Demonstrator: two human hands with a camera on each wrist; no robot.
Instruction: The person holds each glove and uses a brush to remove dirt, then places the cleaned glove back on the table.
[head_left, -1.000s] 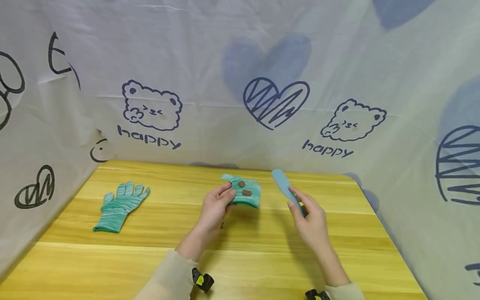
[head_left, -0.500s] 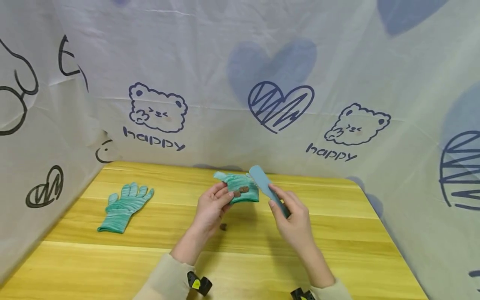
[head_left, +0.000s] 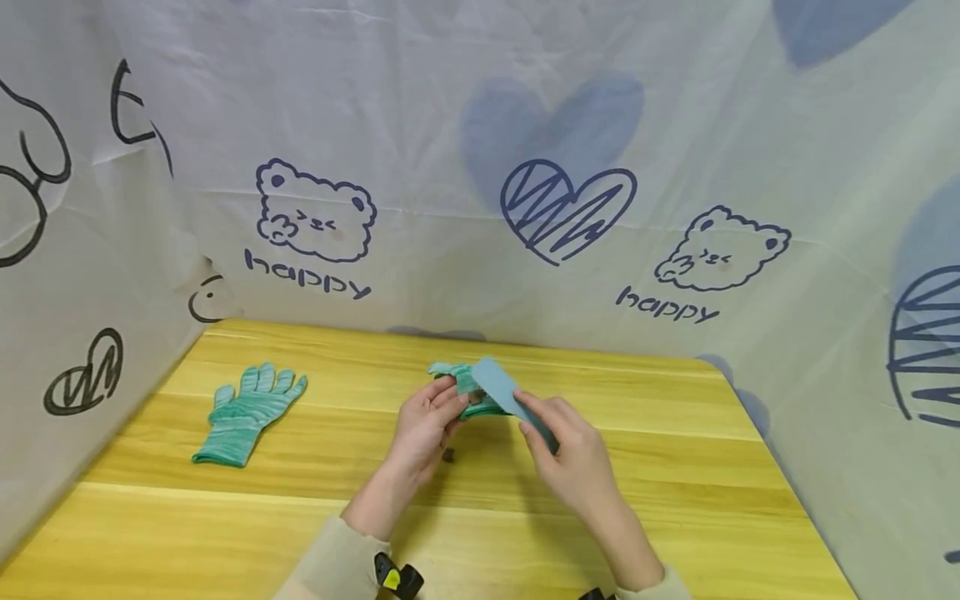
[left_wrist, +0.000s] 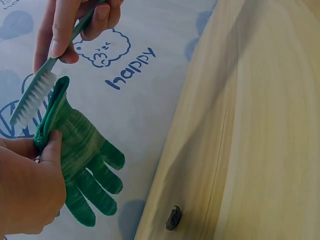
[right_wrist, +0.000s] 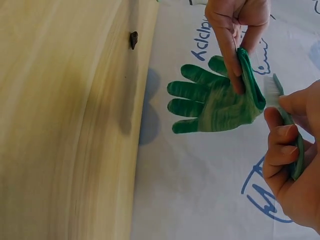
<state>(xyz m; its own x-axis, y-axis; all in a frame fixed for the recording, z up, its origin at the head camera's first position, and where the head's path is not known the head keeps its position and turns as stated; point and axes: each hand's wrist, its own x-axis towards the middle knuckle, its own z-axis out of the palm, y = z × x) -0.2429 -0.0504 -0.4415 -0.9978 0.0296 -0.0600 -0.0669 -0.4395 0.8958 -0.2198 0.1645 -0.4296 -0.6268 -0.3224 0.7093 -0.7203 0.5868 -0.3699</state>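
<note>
Left hand (head_left: 427, 421) pinching green glove (left_wrist: 75, 150) cuff; right hand (head_left: 572, 454) gripping brush (head_left: 504, 392), bristles touching glove. Second glove (head_left: 247, 411) at 9 o'clock.

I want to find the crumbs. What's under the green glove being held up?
A small dark brown bit lies on the yellow wooden table below the green striped knit glove. The glove's other face is hidden.

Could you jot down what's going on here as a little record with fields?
Left hand: holds a green glove by its cuff.
Right hand: holds a brush, bristles against the glove's cuff.
Second glove: lies flat on the wooden table, to the left.
Small dark bit: on the table under the hands.
Backdrop: cloth printed with bears and hearts.
</note>
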